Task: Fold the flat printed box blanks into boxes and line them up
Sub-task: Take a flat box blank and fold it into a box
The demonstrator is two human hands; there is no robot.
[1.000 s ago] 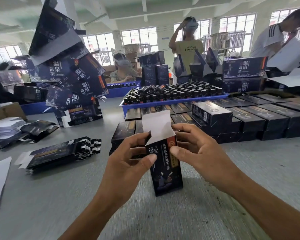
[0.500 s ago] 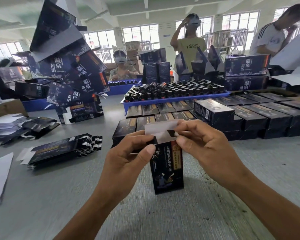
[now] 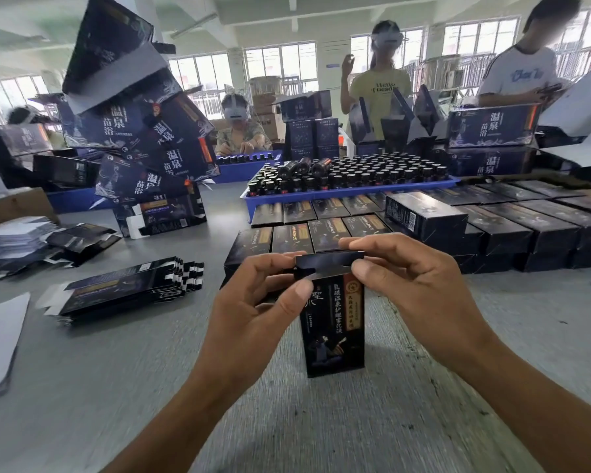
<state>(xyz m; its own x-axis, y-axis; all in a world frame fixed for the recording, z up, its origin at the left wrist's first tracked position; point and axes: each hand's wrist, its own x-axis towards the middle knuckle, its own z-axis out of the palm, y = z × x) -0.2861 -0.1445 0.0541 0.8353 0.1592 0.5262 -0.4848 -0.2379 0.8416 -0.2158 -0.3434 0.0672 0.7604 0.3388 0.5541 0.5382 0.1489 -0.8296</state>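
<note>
Box stands upright on the surface right under my fingers; left hand and right hand pinch its top flap. Light, thin card, probably creases easily, so hold by the edges.

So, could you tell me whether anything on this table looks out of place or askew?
Yes: three bottles lie on their sides on top of the upright ones in the blue tray, and one folded box sits askew on top of the lined-up boxes.
</note>
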